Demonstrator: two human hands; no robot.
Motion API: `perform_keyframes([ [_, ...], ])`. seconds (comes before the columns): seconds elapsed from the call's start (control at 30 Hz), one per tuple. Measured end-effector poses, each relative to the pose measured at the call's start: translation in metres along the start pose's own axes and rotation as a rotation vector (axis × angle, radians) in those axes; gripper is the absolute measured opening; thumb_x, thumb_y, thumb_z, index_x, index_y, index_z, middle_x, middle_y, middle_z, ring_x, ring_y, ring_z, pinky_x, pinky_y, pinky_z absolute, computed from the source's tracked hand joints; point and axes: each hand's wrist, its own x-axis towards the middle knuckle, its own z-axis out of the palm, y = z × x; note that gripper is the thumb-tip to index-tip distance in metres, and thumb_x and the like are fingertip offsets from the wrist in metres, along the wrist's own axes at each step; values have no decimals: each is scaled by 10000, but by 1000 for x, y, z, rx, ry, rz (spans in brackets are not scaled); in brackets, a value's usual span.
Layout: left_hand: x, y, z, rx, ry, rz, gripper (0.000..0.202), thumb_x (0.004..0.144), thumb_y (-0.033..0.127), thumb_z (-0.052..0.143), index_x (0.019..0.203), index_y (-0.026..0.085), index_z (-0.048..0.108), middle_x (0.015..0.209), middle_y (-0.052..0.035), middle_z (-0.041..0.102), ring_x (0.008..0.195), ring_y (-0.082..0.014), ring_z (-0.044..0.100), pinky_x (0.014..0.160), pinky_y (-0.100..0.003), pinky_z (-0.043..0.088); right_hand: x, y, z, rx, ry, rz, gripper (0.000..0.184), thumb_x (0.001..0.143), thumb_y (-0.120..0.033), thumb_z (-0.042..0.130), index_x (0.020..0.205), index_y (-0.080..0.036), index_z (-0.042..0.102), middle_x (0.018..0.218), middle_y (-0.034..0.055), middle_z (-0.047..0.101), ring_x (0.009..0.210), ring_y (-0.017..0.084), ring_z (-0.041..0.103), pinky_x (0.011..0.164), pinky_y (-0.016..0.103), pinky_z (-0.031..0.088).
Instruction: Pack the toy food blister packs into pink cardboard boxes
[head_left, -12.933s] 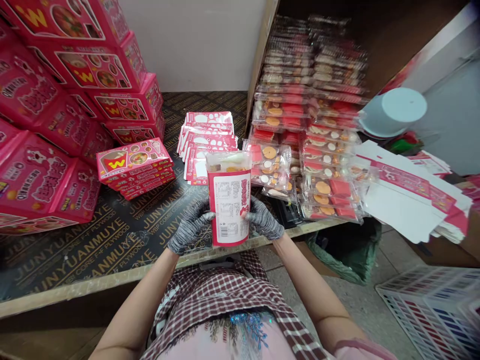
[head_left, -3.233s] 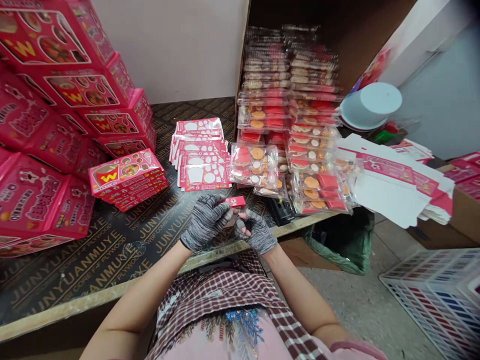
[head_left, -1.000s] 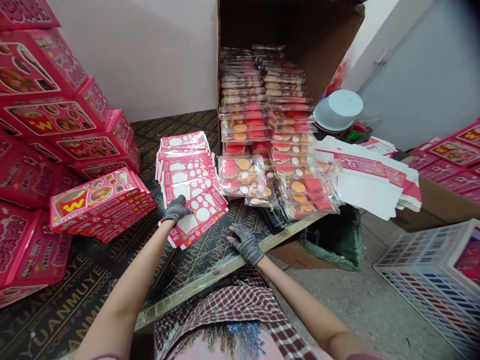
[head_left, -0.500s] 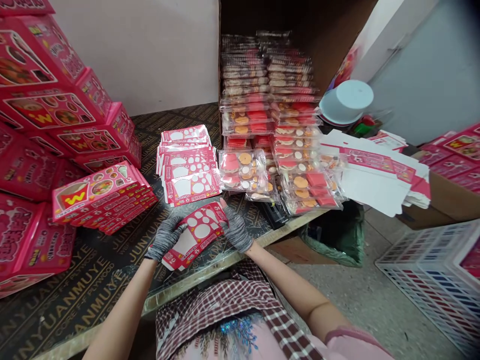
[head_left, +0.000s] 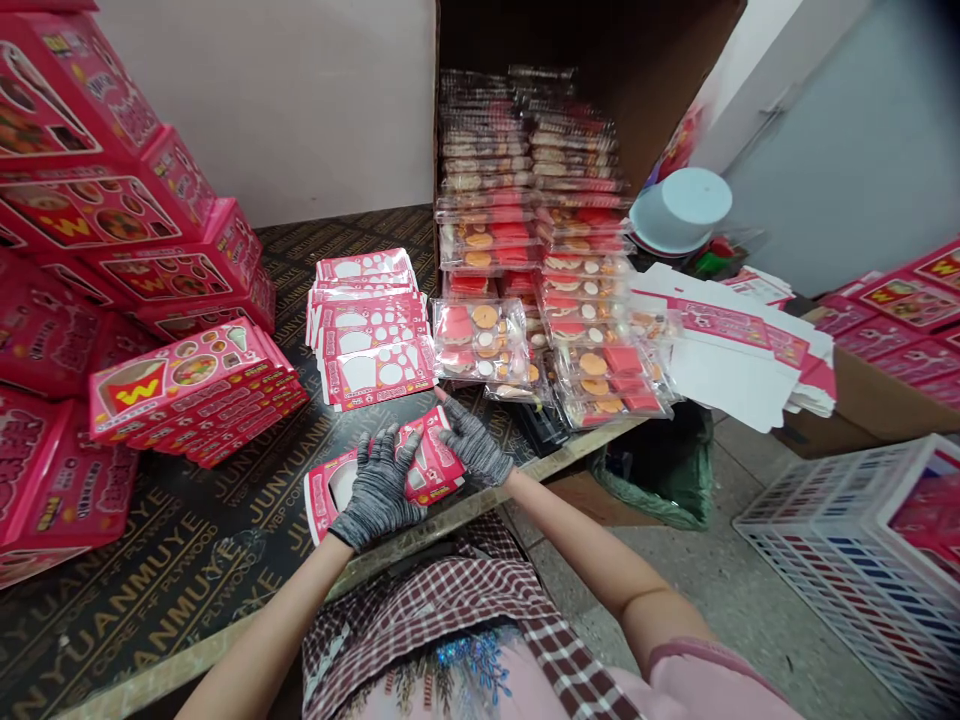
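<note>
Presently, the flat pink-and-white cardboard carton blank point(head_left: 433, 468) lay at the near edge of the dark plywood worktop point(head_left: 187, 590), long axis running lower left to upper right; the open left hand point(head_left: 379, 490) pressed flat across its middle, the right hand point(head_left: 472, 443) gripped its far end

Assembled pink boxes point(head_left: 112, 220) stacked left on plywood table point(head_left: 172, 570); white plastic crate point(head_left: 832, 570) on floor right; upturned white bucket point(head_left: 681, 205) beyond.
</note>
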Motion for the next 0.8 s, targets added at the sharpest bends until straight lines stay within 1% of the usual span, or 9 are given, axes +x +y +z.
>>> perform_keyframes([
  [0.1, -3, -8, -9, -15, 74, -99, 1125, 588, 574, 798, 1540, 116, 411, 1453, -238, 518, 1336, -412, 470, 1196, -563, 190, 36, -5, -41, -538, 120, 29, 603, 968, -388, 513, 1545, -228, 444, 1462, 127, 568, 1393, 282, 497, 1183, 460, 385],
  [0.17, -4, -13, -15, -30, 119, -133, 1133, 596, 579, 788, 1545, 106, 388, 1443, -224, 526, 1316, -403, 481, 1186, -549, 218, 68, -8, -73, -910, 143, 68, 676, 892, -364, 620, 1516, -146, 479, 1620, 176, 368, 1519, 370, 286, 1246, 564, 205],
  [0.23, -5, -14, -20, -34, 142, -136, 1137, 589, 587, 791, 1535, 97, 395, 1456, -224, 514, 1330, -406, 466, 1189, -552, 211, 98, -8, -98, -1123, 119, 125, 741, 850, -291, 661, 1544, -159, 438, 1678, 193, 232, 1546, 416, 189, 1228, 645, 116],
  [0.3, -5, -14, -22, -34, 134, -138, 1128, 562, 596, 805, 1506, 102, 436, 1462, -226, 508, 1338, -412, 457, 1192, -563, 199, 120, -6, -110, -1189, 71, 160, 775, 816, -196, 669, 1552, -183, 426, 1678, 205, 223, 1541, 431, 194, 1204, 682, 114],
  [0.4, -5, -12, -24, -29, 106, -150, 1087, 538, 609, 817, 1461, 131, 497, 1458, -220, 514, 1346, -412, 452, 1191, -560, 204, 136, -4, -110, -1141, 40, 139, 686, 847, -80, 570, 1519, -171, 472, 1603, 216, 383, 1482, 378, 340, 1200, 640, 196],
  [0.53, -9, -21, -26, -12, 159, -189, 1101, 527, 647, 809, 1460, 152, 496, 1471, -219, 501, 1382, -409, 427, 1196, -551, 202, 135, -14, -109, -1055, 101, 98, 584, 919, -15, 418, 1493, -101, 484, 1421, 207, 592, 1311, 291, 524, 1171, 526, 323],
  [0.67, -16, -42, -26, -7, 255, -242, 1168, 541, 706, 778, 1500, 133, 436, 1490, -259, 476, 1369, -420, 443, 1183, -576, 200, 102, -29, -109, -675, 243, 3, 565, 965, -169, 491, 1528, -145, 451, 1138, 155, 719, 1056, 287, 652, 1055, 477, 465],
  [0.73, -17, -49, -26, -14, 308, -266, 1190, 554, 732, 755, 1521, 135, 403, 1488, -263, 476, 1362, -419, 451, 1191, -576, 189, 74, -30, -100, -415, 187, -55, 627, 921, -294, 619, 1523, -204, 467, 1123, 120, 725, 1038, 295, 663, 1025, 487, 506],
  [0.8, -17, -51, -27, -16, 344, -269, 1180, 577, 744, 730, 1533, 141, 390, 1507, -259, 454, 1385, -416, 430, 1211, -568, 156, 43, -29, -88, -205, -24, -65, 712, 826, -369, 738, 1489, -237, 514, 1238, 101, 702, 1122, 305, 652, 1026, 489, 526],
])
